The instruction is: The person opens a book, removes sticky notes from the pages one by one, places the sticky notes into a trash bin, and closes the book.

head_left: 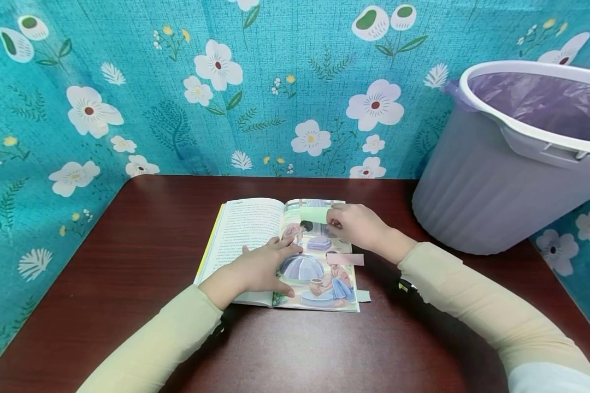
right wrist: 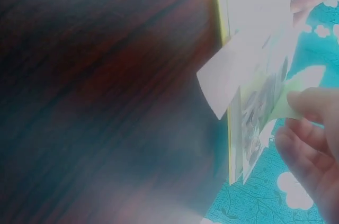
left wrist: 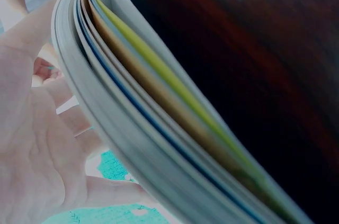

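Observation:
An open book (head_left: 248,229) lies on the dark wooden table, text on its left page and a coloured picture on its right. My left hand (head_left: 260,267) rests across the middle of it with fingers spread. Between thumb and fingertips, my right hand (head_left: 359,224) pinches a green sticky note (head_left: 314,214) at the upper part of the right page. In the right wrist view the green sticky note (right wrist: 294,94) bends up from the page. A pink sticky note (head_left: 345,259) and a pale green one (head_left: 363,296) stick out past the right edge.
A grey bin (head_left: 477,169) with a purple liner stands at the table's back right, beside my right forearm. Behind the table (head_left: 128,262) hangs a blue flowered cloth (head_left: 270,82).

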Action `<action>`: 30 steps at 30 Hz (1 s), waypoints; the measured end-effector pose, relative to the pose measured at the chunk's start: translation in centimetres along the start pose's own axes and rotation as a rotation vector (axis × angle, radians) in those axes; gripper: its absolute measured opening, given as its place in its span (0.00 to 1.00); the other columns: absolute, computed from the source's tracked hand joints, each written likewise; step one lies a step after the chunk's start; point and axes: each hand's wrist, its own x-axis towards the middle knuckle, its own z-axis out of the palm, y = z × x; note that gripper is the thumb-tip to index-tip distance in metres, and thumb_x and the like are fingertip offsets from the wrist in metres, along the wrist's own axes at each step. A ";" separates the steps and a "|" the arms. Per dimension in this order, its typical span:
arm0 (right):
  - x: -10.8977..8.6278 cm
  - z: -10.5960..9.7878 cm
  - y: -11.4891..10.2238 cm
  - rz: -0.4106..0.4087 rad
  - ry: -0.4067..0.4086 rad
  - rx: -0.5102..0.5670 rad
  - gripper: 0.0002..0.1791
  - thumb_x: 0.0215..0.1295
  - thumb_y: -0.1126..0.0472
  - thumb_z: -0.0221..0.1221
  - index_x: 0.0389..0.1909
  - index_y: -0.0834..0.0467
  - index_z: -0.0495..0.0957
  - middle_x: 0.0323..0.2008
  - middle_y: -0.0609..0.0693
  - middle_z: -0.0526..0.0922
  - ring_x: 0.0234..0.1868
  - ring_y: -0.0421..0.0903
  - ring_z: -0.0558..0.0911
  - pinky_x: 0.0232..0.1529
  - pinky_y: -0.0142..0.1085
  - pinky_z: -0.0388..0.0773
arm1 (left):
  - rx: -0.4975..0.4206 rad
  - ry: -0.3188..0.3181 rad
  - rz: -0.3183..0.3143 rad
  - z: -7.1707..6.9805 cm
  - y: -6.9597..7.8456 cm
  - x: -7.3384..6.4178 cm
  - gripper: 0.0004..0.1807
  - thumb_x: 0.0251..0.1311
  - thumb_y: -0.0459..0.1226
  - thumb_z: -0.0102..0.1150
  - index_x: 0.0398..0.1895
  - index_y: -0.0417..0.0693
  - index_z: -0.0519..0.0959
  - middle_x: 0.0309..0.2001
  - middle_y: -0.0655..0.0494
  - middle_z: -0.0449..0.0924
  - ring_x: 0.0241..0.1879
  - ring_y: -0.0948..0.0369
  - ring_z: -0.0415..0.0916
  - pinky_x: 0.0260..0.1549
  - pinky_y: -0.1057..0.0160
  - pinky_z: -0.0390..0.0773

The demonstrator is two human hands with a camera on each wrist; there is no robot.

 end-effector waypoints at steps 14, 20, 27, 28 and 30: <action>-0.6 0.0 -0.4 0.101 0.001 0.026 0.06 0.62 0.68 0.70 0.30 0.58 0.82 0.25 0.48 0.81 0.23 0.42 0.74 0.26 0.36 0.75 | 0.014 -0.010 -0.003 0.0 0.1 0.1 0.50 0.51 0.53 0.79 0.77 0.63 0.66 0.82 0.56 0.50 0.79 0.44 0.46 0.55 0.15 0.51; -1.2 0.0 -0.3 0.096 0.031 0.037 0.06 0.62 0.69 0.69 0.30 0.58 0.82 0.25 0.48 0.81 0.23 0.42 0.73 0.25 0.35 0.73 | 0.017 -0.012 -0.006 -0.1 0.4 0.2 0.49 0.50 0.52 0.80 0.77 0.63 0.66 0.81 0.56 0.51 0.79 0.45 0.47 0.55 0.15 0.51; -1.9 -0.4 0.3 0.056 0.128 0.022 0.06 0.61 0.70 0.70 0.30 0.59 0.83 0.25 0.49 0.80 0.25 0.43 0.73 0.28 0.37 0.76 | 0.006 -0.016 -0.004 -0.1 0.3 0.1 0.49 0.51 0.52 0.80 0.77 0.63 0.65 0.82 0.57 0.49 0.79 0.45 0.45 0.56 0.15 0.50; -2.0 -0.5 0.4 0.051 0.141 0.019 0.06 0.60 0.71 0.70 0.31 0.59 0.83 0.26 0.48 0.80 0.25 0.43 0.73 0.29 0.37 0.77 | 0.005 -0.016 -0.005 -0.1 0.3 0.1 0.50 0.51 0.52 0.79 0.77 0.64 0.65 0.82 0.57 0.49 0.79 0.45 0.45 0.56 0.15 0.49; -2.3 -0.6 0.6 0.053 0.157 0.018 0.06 0.60 0.71 0.70 0.30 0.59 0.82 0.25 0.48 0.78 0.25 0.43 0.72 0.29 0.38 0.76 | 0.001 -0.020 -0.011 -0.1 0.3 0.0 0.50 0.51 0.53 0.79 0.78 0.64 0.65 0.82 0.58 0.48 0.80 0.45 0.44 0.57 0.15 0.49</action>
